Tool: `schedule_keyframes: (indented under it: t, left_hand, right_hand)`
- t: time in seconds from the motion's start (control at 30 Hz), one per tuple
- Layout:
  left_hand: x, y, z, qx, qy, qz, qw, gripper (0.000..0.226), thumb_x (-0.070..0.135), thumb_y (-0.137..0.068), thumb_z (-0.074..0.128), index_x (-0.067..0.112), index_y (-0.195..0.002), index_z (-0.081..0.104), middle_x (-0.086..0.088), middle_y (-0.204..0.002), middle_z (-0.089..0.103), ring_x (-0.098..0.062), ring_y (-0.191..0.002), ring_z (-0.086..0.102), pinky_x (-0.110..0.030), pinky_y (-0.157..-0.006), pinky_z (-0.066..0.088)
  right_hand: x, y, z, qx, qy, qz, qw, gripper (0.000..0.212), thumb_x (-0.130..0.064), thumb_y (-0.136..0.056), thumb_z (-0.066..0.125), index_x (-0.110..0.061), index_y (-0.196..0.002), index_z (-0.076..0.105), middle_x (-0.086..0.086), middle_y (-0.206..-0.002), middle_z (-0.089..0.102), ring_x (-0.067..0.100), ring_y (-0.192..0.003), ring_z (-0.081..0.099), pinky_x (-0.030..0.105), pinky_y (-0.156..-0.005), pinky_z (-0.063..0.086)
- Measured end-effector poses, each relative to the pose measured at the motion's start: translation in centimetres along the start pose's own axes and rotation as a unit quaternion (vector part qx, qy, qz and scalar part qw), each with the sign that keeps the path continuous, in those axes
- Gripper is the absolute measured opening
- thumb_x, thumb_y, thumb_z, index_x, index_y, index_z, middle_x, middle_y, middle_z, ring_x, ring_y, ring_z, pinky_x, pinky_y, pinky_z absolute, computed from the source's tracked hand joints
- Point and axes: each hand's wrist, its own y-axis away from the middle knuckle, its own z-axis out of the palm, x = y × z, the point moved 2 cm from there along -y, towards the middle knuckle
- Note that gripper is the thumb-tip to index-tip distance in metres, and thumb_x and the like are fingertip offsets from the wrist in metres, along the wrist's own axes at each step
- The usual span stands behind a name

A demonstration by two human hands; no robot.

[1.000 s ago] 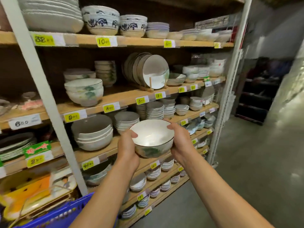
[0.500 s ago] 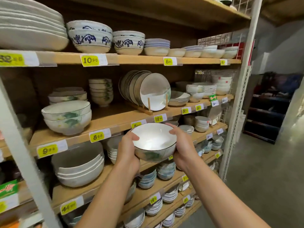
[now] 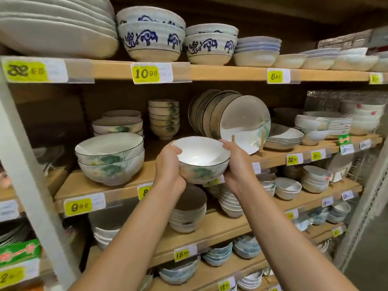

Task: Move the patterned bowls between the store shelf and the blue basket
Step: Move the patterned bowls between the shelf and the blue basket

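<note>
I hold a white bowl with a green leaf pattern (image 3: 201,162) upright in both hands, in front of the edge of the middle wooden shelf (image 3: 117,186). My left hand (image 3: 169,166) grips its left side, thumb over the rim. My right hand (image 3: 238,164) grips its right side. A stack of two matching larger bowls (image 3: 110,157) sits on that shelf to the left. The blue basket is out of view.
Upright plates in a wooden rack (image 3: 237,120) stand just behind and right of the bowl. Small stacked cups (image 3: 163,117) sit behind it. Blue-patterned bowls (image 3: 151,36) fill the top shelf. A white shelf post (image 3: 31,164) rises at left. More bowl stacks sit on the lower shelves (image 3: 186,215).
Both hands have raised the bowl from the lower shelf level up to the middle shelf edge. The view has tilted up and closer, so the blue basket has dropped out of sight.
</note>
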Motion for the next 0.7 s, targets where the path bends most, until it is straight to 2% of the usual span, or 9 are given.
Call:
schedule_keyframes:
  t: [0.07, 0.13, 0.23, 0.33, 0.43, 0.57, 0.7]
  left_hand:
    - [0.4, -1.3, 0.3, 0.021, 0.006, 0.013, 1.0, 0.033, 0.006, -0.084, 0.044, 0.022, -0.109, 0.057, -0.008, -0.096, 0.058, -0.029, -0.088, 0.058, -0.036, -0.066, 0.054]
    - [0.5, -2.8, 0.5, 0.048, 0.009, 0.026, 0.998, 0.031, 0.006, -0.085, 0.045, 0.023, -0.109, 0.056, -0.007, -0.097, 0.057, -0.028, -0.088, 0.057, -0.034, -0.065, 0.054]
    - [0.3, -4.9, 0.8, 0.073, 0.015, 0.051, 0.996, 0.033, 0.005, -0.084, 0.045, 0.018, -0.111, 0.059, -0.012, -0.111, 0.062, -0.033, -0.101, 0.06, -0.04, -0.08, 0.055]
    - [0.2, -7.1, 1.2, 0.109, 0.019, 0.07, 0.991, 0.031, 0.006, -0.084, 0.044, 0.018, -0.107, 0.062, -0.015, -0.116, 0.064, -0.036, -0.106, 0.061, -0.047, -0.092, 0.053]
    - [0.2, -9.3, 1.7, 0.141, 0.021, 0.093, 0.985, 0.029, 0.007, -0.086, 0.046, 0.01, -0.11, 0.06, -0.02, -0.118, 0.063, -0.037, -0.107, 0.061, -0.051, -0.095, 0.051]
    - [-0.5, -11.6, 2.5, 0.169, 0.039, 0.098, 0.98, 0.024, 0.01, -0.088, 0.048, 0.011, -0.112, 0.053, -0.022, -0.118, 0.061, -0.038, -0.105, 0.062, -0.053, -0.091, 0.053]
    - [-1.3, -13.6, 3.0, 0.191, 0.04, 0.109, 0.975, 0.037, 0.01, -0.091, 0.046, 0.01, -0.127, 0.052, -0.018, -0.116, 0.063, -0.032, -0.093, 0.064, -0.037, -0.068, 0.056]
  right_hand:
    - [0.6, -1.4, 0.9, -0.019, 0.014, -0.003, 1.0, 0.033, -0.015, -0.091, 0.044, -0.021, -0.116, 0.064, 0.007, -0.114, 0.064, 0.024, -0.101, 0.061, 0.037, -0.078, 0.055]
    - [1.4, -2.8, 1.7, -0.049, 0.038, -0.007, 0.998, 0.04, -0.018, -0.089, 0.045, -0.022, -0.126, 0.058, 0.006, -0.12, 0.061, 0.025, -0.108, 0.059, 0.043, -0.088, 0.054]
    - [2.3, -5.1, 3.0, -0.077, 0.048, -0.024, 0.996, 0.048, -0.019, -0.087, 0.049, -0.025, -0.135, 0.048, 0.003, -0.128, 0.055, 0.023, -0.116, 0.054, 0.045, -0.1, 0.047]
    - [2.7, -7.7, 4.5, -0.106, 0.062, -0.016, 0.992, 0.055, -0.017, -0.086, 0.051, -0.026, -0.139, 0.04, 0.002, -0.129, 0.051, 0.021, -0.115, 0.052, 0.036, -0.089, 0.049]
    - [3.3, -10.3, 5.5, -0.131, 0.055, 0.013, 0.99, 0.062, -0.017, -0.087, 0.052, -0.025, -0.145, 0.032, 0.002, -0.123, 0.05, 0.018, -0.105, 0.054, 0.029, -0.074, 0.049]
    - [4.4, -13.0, 6.1, -0.144, 0.09, 0.018, 0.985, 0.059, -0.019, -0.085, 0.056, -0.02, -0.14, 0.034, 0.004, -0.12, 0.052, 0.017, -0.099, 0.055, 0.027, -0.064, 0.047]
    - [5.1, -15.4, 6.7, -0.134, 0.091, 0.05, 0.986, 0.042, -0.019, -0.085, 0.055, -0.016, -0.125, 0.044, 0.004, -0.102, 0.057, 0.016, -0.089, 0.058, 0.028, -0.059, 0.047]
